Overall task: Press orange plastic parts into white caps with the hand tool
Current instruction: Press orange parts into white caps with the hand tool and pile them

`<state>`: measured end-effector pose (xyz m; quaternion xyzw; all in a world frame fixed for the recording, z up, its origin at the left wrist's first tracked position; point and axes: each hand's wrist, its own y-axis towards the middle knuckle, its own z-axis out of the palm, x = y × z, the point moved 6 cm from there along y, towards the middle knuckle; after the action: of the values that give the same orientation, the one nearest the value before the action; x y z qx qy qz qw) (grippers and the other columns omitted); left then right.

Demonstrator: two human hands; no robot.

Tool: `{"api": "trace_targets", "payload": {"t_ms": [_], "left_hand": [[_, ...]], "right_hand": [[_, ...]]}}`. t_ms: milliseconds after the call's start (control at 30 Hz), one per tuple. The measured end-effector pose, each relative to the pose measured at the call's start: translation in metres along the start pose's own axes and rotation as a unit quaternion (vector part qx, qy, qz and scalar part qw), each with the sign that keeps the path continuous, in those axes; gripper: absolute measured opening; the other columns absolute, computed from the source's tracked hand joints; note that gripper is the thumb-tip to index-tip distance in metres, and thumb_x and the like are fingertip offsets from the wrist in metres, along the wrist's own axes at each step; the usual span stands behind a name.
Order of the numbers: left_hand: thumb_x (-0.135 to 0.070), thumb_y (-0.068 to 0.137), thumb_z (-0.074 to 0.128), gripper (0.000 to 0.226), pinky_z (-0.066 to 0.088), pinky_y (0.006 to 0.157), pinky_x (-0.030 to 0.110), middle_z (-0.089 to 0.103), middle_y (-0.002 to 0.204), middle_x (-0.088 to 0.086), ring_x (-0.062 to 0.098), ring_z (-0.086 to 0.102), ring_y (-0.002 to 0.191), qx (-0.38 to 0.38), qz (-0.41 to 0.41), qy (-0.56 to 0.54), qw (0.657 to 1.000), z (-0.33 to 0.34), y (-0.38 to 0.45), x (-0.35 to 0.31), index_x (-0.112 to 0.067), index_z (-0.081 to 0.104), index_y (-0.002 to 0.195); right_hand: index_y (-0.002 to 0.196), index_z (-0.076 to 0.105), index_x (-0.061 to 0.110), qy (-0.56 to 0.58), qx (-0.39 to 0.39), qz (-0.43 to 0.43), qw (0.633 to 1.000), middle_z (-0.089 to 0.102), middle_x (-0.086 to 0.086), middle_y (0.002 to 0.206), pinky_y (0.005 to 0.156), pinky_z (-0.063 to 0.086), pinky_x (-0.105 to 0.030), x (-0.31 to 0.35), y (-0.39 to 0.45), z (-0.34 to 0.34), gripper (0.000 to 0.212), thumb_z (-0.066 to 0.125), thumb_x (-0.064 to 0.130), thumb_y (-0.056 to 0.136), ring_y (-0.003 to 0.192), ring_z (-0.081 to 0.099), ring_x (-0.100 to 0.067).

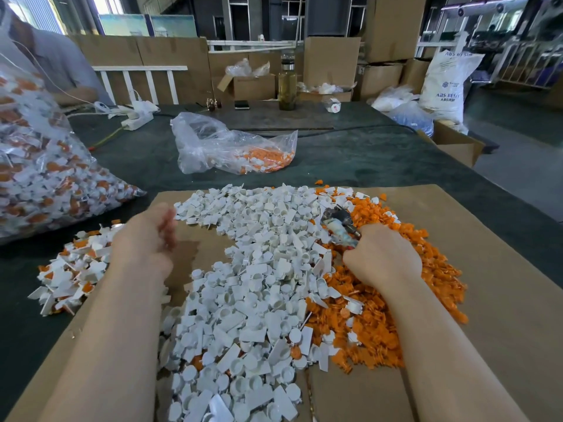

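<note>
Two bare forearms are reaching up from the bottom edge. At centre left the left hand [146,236] is hovering over the cardboard sheet [487,269], blurred, fingers loosely curled, holding nothing. White caps [243,300] are spreading through the middle, orange parts [374,330] just right of them. At centre right the right hand [380,257] is gripping the hand tool [338,223], resting on the orange heap. Dark green table cloth [350,159] is stretching beyond, a clear bag [231,147] lying on it; cartons [332,62] are standing along the top.
</note>
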<state>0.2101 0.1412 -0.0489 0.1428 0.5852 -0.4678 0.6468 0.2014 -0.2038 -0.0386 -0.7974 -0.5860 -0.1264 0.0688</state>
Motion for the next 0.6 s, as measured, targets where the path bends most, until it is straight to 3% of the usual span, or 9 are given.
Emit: {"api": "trace_targets", "payload": {"t_ms": [67, 133, 233, 367, 500, 600], "left_hand": [[-0.021, 0.087, 0.072, 0.008, 0.049, 0.073, 0.03, 0.066, 0.09, -0.003, 0.01, 0.059, 0.077, 0.046, 0.055, 0.169, 0.983, 0.02, -0.009, 0.0, -0.02, 0.069, 0.094], [-0.025, 0.089, 0.071, 0.003, 0.048, 0.085, 0.036, 0.065, 0.092, -0.007, 0.014, 0.058, 0.088, 0.094, 0.101, 0.3, 0.944, 0.035, -0.022, 0.003, -0.025, 0.069, 0.091], [-0.017, 0.092, 0.066, 0.008, 0.045, 0.059, 0.025, 0.068, 0.085, -0.005, 0.013, 0.059, 0.07, 0.166, 0.125, 0.501, 0.84, 0.047, -0.025, 0.019, -0.024, 0.07, 0.093], [-0.002, 0.089, 0.058, 0.029, 0.045, 0.051, 0.021, 0.065, 0.087, -0.005, 0.012, 0.062, 0.064, 0.206, 0.143, 0.613, 0.749, 0.056, -0.027, 0.028, -0.029, 0.067, 0.092], [-0.007, 0.088, 0.065, 0.029, 0.05, 0.057, 0.024, 0.065, 0.091, -0.009, 0.011, 0.062, 0.077, 0.17, 0.186, 0.634, 0.731, 0.058, -0.027, 0.025, -0.034, 0.063, 0.077], [-0.018, 0.087, 0.072, 0.017, 0.047, 0.054, 0.025, 0.064, 0.084, -0.01, 0.011, 0.06, 0.072, 0.147, 0.205, 0.614, 0.748, 0.056, -0.027, 0.021, -0.029, 0.064, 0.077]], "right_hand": [[0.073, 0.044, 0.024, -0.007, -0.01, -0.004, 1.0, 0.054, 0.004, 0.075, 0.046, 0.033, -0.025, 0.001, -0.001, 0.0, 0.021, 0.061, 0.029, 0.084, 0.062, 0.05, -0.012], [0.073, 0.045, 0.024, -0.007, -0.006, -0.006, 1.0, 0.054, 0.005, 0.074, 0.045, 0.032, -0.025, 0.003, -0.001, 0.001, 0.021, 0.062, 0.03, 0.083, 0.061, 0.05, -0.012], [0.073, 0.046, 0.024, -0.016, -0.001, -0.016, 1.0, 0.054, 0.005, 0.074, 0.044, 0.029, -0.024, 0.006, -0.002, 0.004, 0.02, 0.063, 0.03, 0.083, 0.06, 0.049, -0.011], [0.072, 0.048, 0.024, -0.03, -0.011, -0.021, 0.999, 0.054, 0.006, 0.071, 0.043, 0.028, -0.021, 0.007, -0.004, 0.003, 0.019, 0.063, 0.028, 0.082, 0.057, 0.048, -0.01], [0.069, 0.048, 0.024, -0.029, -0.03, -0.014, 0.999, 0.054, 0.007, 0.067, 0.042, 0.028, -0.022, 0.007, -0.004, 0.0, 0.022, 0.064, 0.031, 0.084, 0.055, 0.048, -0.009], [0.069, 0.046, 0.024, -0.012, -0.056, -0.009, 0.998, 0.053, 0.006, 0.067, 0.043, 0.03, -0.023, 0.006, -0.003, -0.004, 0.028, 0.063, 0.037, 0.086, 0.056, 0.049, -0.011]]}}
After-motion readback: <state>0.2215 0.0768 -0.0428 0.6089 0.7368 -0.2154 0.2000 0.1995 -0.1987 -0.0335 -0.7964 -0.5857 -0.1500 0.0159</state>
